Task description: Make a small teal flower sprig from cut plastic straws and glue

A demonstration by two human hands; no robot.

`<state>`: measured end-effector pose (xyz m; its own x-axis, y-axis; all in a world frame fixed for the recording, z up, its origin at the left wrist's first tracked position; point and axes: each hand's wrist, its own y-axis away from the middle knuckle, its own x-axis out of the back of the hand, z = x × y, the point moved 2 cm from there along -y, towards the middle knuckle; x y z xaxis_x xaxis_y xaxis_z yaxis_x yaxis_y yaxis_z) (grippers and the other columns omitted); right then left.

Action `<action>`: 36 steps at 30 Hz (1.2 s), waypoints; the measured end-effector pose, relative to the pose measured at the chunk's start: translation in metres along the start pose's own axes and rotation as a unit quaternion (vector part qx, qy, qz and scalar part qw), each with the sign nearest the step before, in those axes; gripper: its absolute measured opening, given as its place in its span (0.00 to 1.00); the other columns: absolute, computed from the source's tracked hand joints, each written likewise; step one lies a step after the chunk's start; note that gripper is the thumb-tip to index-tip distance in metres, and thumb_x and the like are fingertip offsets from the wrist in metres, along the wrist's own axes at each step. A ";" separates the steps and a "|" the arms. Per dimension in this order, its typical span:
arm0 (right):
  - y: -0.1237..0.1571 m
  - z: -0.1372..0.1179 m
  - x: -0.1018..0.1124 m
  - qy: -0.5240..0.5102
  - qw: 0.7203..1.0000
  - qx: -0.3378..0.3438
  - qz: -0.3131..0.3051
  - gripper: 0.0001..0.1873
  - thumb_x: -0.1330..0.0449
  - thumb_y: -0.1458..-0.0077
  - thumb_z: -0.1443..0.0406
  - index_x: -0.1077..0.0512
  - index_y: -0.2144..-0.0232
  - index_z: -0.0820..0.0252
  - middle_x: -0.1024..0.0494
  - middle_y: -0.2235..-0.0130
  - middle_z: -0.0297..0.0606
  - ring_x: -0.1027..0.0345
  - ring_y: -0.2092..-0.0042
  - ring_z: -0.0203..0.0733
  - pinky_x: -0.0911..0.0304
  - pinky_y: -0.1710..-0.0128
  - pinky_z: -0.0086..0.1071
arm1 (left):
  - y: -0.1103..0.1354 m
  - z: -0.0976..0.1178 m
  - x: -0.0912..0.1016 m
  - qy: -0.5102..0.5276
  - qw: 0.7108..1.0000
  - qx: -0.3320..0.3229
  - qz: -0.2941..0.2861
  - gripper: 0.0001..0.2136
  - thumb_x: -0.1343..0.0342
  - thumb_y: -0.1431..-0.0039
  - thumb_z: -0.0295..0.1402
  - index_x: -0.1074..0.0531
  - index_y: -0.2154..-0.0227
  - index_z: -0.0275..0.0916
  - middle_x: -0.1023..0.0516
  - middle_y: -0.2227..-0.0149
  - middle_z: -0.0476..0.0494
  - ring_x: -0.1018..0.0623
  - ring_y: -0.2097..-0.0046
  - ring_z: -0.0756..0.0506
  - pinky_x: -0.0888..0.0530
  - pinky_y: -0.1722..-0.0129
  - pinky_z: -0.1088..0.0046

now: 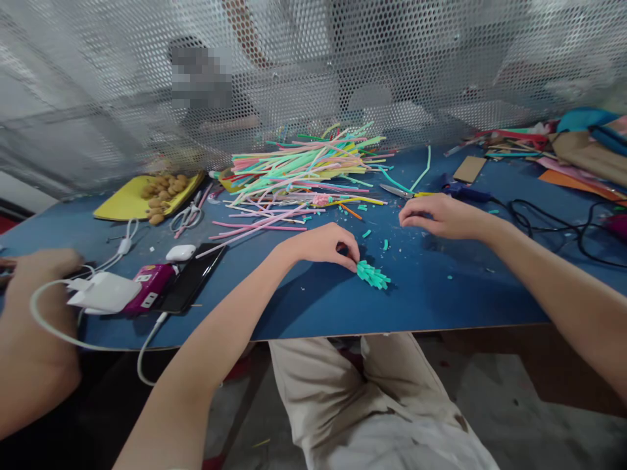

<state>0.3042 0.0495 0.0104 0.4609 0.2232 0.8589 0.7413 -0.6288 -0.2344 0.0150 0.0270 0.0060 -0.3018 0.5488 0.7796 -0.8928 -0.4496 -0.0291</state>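
Green straw bits [373, 275] lie in a bunch on the blue table [441, 294]. The left hand [321, 245] pinches one end of the bunch. At 2 o'clock the right hand [435, 217] rests loose and holds nothing. A metal wall full of holes [98, 98] stands behind. Long straws [298, 173] are piled at 12 o'clock, and a phone [191, 284] lies at 9 o'clock.

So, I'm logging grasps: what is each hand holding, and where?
Left hand pinches the teal straw bundle at its left end; right hand lies flat, empty.
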 end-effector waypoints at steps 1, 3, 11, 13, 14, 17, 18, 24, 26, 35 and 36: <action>0.001 0.005 0.003 0.009 1.000 -0.015 0.023 0.14 0.45 0.33 0.55 0.24 0.61 0.55 0.19 0.61 0.38 0.27 0.62 0.43 0.36 0.58 0.37 | 0.000 -0.001 0.000 -0.012 1.000 -0.002 -0.003 0.06 0.32 0.43 0.41 0.16 0.66 0.46 0.17 0.68 0.48 0.23 0.69 0.50 0.29 0.67 0.76; 0.003 0.011 0.008 0.022 0.997 -0.048 0.053 0.14 0.45 0.33 0.54 0.25 0.61 0.55 0.20 0.65 0.38 0.30 0.66 0.41 0.37 0.62 0.37 | -0.001 -0.002 0.000 -0.033 0.999 -0.009 0.000 0.06 0.33 0.41 0.41 0.16 0.66 0.46 0.17 0.67 0.48 0.22 0.67 0.49 0.29 0.64 0.75; 0.001 0.007 0.002 -0.022 0.999 -0.007 0.047 0.21 0.52 0.29 0.52 0.25 0.57 0.57 0.19 0.62 0.40 0.27 0.62 0.42 0.35 0.59 0.36 | -0.003 -0.006 0.004 -0.140 0.973 -0.026 0.184 0.09 0.40 0.33 0.40 0.21 0.62 0.41 0.19 0.61 0.43 0.20 0.59 0.47 0.27 0.56 0.70; -0.001 0.003 -0.003 -0.039 0.998 0.014 0.045 0.22 0.50 0.31 0.50 0.25 0.51 0.57 0.18 0.61 0.39 0.27 0.64 0.40 0.35 0.62 0.34 | -0.003 -0.007 0.003 -0.175 0.962 -0.038 0.207 0.08 0.41 0.32 0.39 0.21 0.61 0.40 0.19 0.59 0.43 0.20 0.58 0.47 0.27 0.55 0.70; -0.001 0.001 -0.005 -0.048 0.998 0.021 0.044 0.23 0.48 0.32 0.49 0.26 0.49 0.57 0.18 0.61 0.39 0.27 0.66 0.39 0.35 0.65 0.33 | -0.003 -0.007 0.003 -0.191 0.956 -0.045 0.219 0.08 0.42 0.31 0.38 0.21 0.60 0.40 0.18 0.59 0.43 0.20 0.58 0.47 0.26 0.56 0.70; -0.002 -0.007 -0.011 -0.053 0.996 0.038 0.062 0.25 0.39 0.39 0.47 0.24 0.48 0.57 0.19 0.65 0.36 0.29 0.70 0.37 0.37 0.69 0.31 | -0.002 -0.008 0.002 -0.247 0.927 -0.054 0.278 0.09 0.44 0.30 0.38 0.21 0.59 0.40 0.17 0.59 0.44 0.19 0.57 0.48 0.27 0.58 0.73; -0.002 -0.010 -0.012 -0.042 0.995 0.040 0.076 0.25 0.36 0.41 0.47 0.24 0.48 0.57 0.19 0.66 0.36 0.29 0.71 0.37 0.37 0.69 0.31 | -0.001 -0.008 0.003 -0.265 0.915 -0.057 0.299 0.09 0.44 0.30 0.38 0.21 0.59 0.40 0.17 0.59 0.45 0.19 0.57 0.48 0.27 0.59 0.74; -0.001 -0.022 -0.012 0.030 0.980 0.051 0.191 0.15 0.38 0.37 0.54 0.20 0.52 0.51 0.18 0.65 0.36 0.30 0.68 0.39 0.35 0.64 0.34 | -0.001 -0.009 0.004 -0.284 0.887 -0.075 0.357 0.09 0.44 0.30 0.37 0.22 0.59 0.39 0.18 0.60 0.44 0.19 0.58 0.49 0.25 0.57 0.73; -0.001 -0.022 -0.011 0.029 0.976 0.060 0.206 0.14 0.37 0.37 0.54 0.19 0.53 0.49 0.17 0.64 0.35 0.30 0.68 0.39 0.34 0.63 0.35 | -0.001 -0.009 0.003 -0.286 0.885 -0.066 0.361 0.09 0.43 0.30 0.38 0.22 0.59 0.39 0.18 0.61 0.44 0.20 0.60 0.49 0.26 0.57 0.73; 0.000 -0.017 -0.009 -0.025 0.977 0.033 0.207 0.12 0.36 0.37 0.55 0.17 0.55 0.50 0.15 0.62 0.35 0.25 0.67 0.39 0.33 0.64 0.34 | 0.002 -0.006 0.003 -0.314 0.867 -0.055 0.383 0.09 0.42 0.31 0.39 0.22 0.62 0.39 0.18 0.63 0.46 0.21 0.63 0.51 0.28 0.62 0.75; 0.000 -0.016 -0.009 -0.034 0.976 0.022 0.212 0.12 0.36 0.38 0.55 0.17 0.56 0.50 0.14 0.62 0.36 0.24 0.66 0.40 0.32 0.65 0.35 | 0.003 -0.006 0.003 -0.312 0.867 -0.055 0.384 0.09 0.42 0.31 0.39 0.22 0.62 0.39 0.18 0.62 0.46 0.20 0.63 0.51 0.28 0.62 0.75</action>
<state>0.2922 0.0350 0.0101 0.7609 -0.0014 0.6489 0.4960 -0.6435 -0.5830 0.0097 0.0318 0.0046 -0.6114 -0.3868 0.6904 -0.5461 -0.4251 -0.7218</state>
